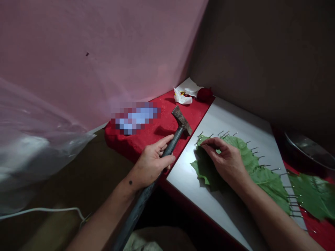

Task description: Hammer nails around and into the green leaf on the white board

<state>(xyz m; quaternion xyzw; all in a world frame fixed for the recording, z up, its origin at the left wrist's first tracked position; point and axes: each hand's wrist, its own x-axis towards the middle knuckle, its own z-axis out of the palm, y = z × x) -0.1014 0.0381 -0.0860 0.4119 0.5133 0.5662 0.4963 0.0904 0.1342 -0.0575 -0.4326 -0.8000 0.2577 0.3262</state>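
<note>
My left hand (154, 162) is wrapped round the dark handle of a hammer (182, 122), its metal head raised near the left edge of a white board (243, 118). On that board lies a large green leaf (270, 183), with several nails (255, 150) standing along its upper and right edges. Over the leaf's left part, my right hand (225, 155) pinches thumb and forefinger together at the leaf's edge. Whatever sits between those fingertips is too small to make out.
A red cloth (146, 146) covers the table under the board. Crumpled white paper (184, 96) lies at the back corner. To the right are a metal bowl (311, 146) and another green leaf (314, 195). Clear plastic sheeting (34, 153) hangs at left, above a white cable (49, 210).
</note>
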